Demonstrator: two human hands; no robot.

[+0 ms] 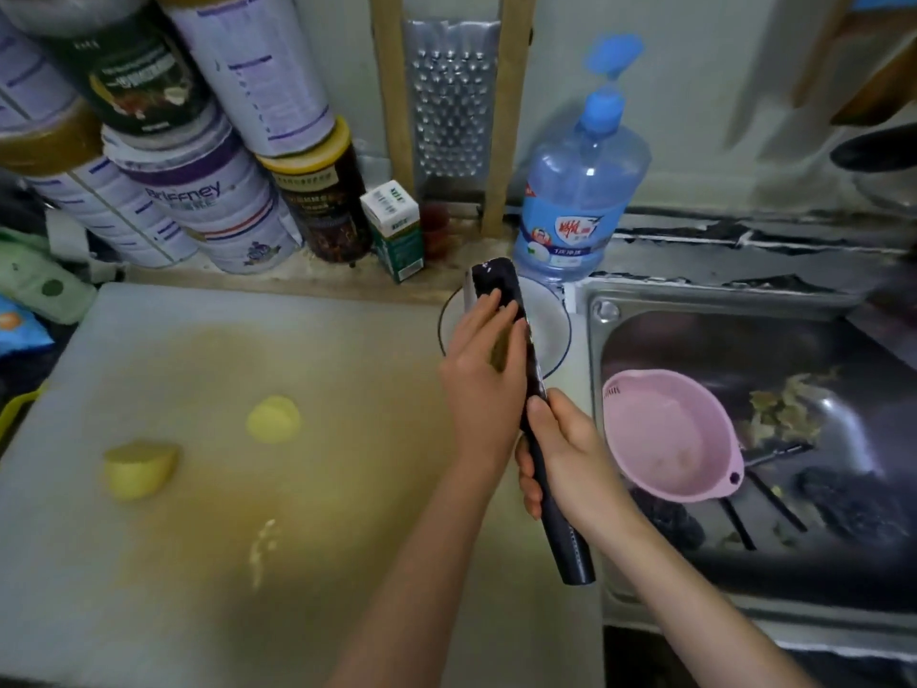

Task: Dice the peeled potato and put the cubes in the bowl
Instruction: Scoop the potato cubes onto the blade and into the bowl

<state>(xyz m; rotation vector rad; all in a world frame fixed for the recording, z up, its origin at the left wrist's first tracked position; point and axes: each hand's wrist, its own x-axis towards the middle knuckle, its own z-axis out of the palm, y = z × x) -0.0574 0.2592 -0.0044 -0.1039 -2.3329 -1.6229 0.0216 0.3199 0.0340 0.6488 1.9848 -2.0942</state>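
Two yellow peeled potato pieces lie on the white cutting board (149, 563): one (140, 468) at the left, one (273, 418) nearer the middle. My right hand (565, 459) grips the black handle of a dark cleaver (501, 300), whose blade is tilted over a white bowl (553, 335) at the board's far right corner. My left hand (484, 369) lies with straight fingers against the flat of the blade, yellow potato bits showing under the fingers. The bowl's inside is mostly hidden by the blade and my hand.
A steel sink (754, 439) at the right holds a pink colander (670, 439) and scraps. Behind the bowl stands a blue detergent bottle (578, 201). Stacked tins (208, 156), a small green carton (397, 230) and a metal grater (451, 101) line the back wall. Potato crumbs (263, 543) lie on the board.
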